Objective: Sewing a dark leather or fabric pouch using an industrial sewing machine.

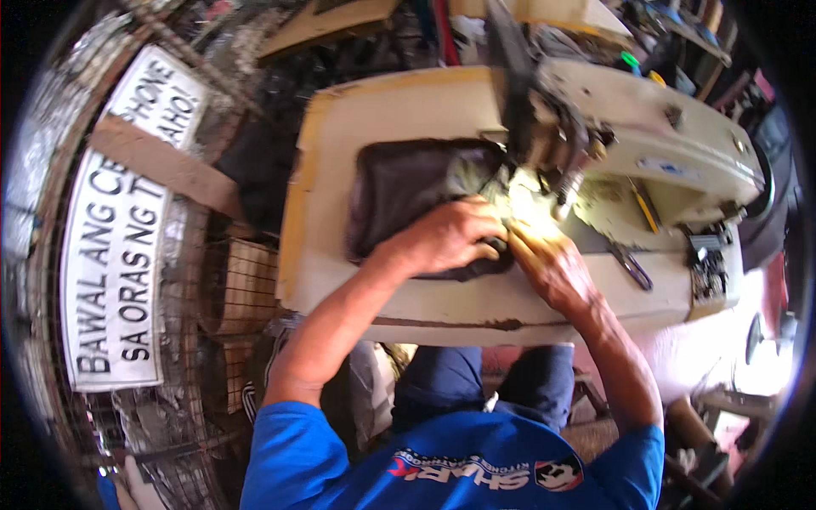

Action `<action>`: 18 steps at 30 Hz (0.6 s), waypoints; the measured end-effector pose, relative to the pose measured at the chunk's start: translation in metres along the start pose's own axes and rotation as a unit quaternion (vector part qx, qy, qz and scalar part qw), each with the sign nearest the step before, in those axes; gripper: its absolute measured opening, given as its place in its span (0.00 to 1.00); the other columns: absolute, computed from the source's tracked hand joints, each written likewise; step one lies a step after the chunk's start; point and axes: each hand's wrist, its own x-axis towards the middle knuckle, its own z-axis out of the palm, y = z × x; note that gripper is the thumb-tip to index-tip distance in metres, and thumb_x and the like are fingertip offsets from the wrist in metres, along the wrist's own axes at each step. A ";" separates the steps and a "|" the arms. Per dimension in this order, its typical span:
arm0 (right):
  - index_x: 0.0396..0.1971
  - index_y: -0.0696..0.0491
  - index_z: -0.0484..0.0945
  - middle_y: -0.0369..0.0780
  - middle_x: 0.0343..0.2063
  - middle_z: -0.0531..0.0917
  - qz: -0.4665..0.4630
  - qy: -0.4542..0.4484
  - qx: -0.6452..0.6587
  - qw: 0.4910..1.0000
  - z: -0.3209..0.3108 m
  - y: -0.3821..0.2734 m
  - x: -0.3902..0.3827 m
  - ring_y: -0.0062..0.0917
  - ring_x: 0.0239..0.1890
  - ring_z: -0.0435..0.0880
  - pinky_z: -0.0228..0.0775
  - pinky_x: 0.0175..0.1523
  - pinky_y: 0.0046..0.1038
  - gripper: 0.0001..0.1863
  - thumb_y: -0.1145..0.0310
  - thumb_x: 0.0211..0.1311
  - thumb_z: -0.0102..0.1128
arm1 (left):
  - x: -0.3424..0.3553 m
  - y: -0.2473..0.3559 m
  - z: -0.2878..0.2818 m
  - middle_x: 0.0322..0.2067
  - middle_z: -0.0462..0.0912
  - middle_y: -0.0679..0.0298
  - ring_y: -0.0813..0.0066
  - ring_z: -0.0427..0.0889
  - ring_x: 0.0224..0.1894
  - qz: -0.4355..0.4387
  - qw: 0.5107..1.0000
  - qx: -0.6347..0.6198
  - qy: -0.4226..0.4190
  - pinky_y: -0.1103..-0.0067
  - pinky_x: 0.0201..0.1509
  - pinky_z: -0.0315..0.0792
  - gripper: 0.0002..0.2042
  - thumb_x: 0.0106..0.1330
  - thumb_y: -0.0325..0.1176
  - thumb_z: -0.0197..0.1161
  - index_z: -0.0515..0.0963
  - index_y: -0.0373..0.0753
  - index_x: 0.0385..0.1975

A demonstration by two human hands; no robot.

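Parts [709,279] in tray [712,300], hands [459,234] on dark material [393,200]

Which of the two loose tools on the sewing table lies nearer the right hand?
The dark-handled scissors, right of the right hand; the yellow tool lies farther back.

Dark piece [395,191]: leathery, slight sheen. Sewing machine [629,110]: smooth metal. Plank [166,166]: rough wood.

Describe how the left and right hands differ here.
The left hand points its fingers rightward; the right hand points its fingers away and leftward. The left hand lies mostly over the dark rectangular piece; the right hand is mostly right of it and more brightly lit. Both are bare.
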 end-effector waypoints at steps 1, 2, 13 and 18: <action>0.52 0.59 0.77 0.49 0.55 0.79 0.005 0.016 0.013 1.000 -0.005 -0.004 -0.004 0.42 0.57 0.79 0.72 0.60 0.41 0.19 0.70 0.60 0.54 | 0.000 0.001 0.000 0.36 0.80 0.57 0.56 0.78 0.43 -0.013 1.000 -0.004 -0.012 0.65 0.51 0.72 0.14 0.55 0.30 0.74 0.79 0.34 0.39; 0.51 0.60 0.77 0.49 0.54 0.80 0.002 0.003 0.009 1.000 -0.009 -0.008 -0.008 0.43 0.56 0.80 0.72 0.60 0.41 0.18 0.71 0.61 0.54 | -0.001 0.001 0.000 0.36 0.79 0.57 0.57 0.77 0.43 -0.038 0.999 -0.003 -0.032 0.65 0.50 0.72 0.13 0.56 0.30 0.73 0.79 0.34 0.39; 0.50 0.67 0.73 0.55 0.52 0.79 0.143 0.070 0.015 0.987 -0.002 -0.066 -0.008 0.47 0.55 0.78 0.70 0.62 0.45 0.19 0.76 0.59 0.57 | 0.005 0.013 -0.004 0.38 0.76 0.56 0.57 0.76 0.47 -0.030 0.998 0.039 -0.035 0.66 0.55 0.72 0.12 0.57 0.30 0.71 0.79 0.35 0.39; 0.52 0.67 0.72 0.54 0.51 0.79 0.148 0.080 0.018 0.986 -0.003 -0.066 -0.009 0.46 0.56 0.78 0.70 0.63 0.44 0.20 0.76 0.60 0.56 | 0.004 0.012 -0.006 0.39 0.75 0.55 0.55 0.75 0.48 0.005 0.999 0.035 -0.041 0.65 0.57 0.71 0.13 0.58 0.28 0.70 0.77 0.34 0.40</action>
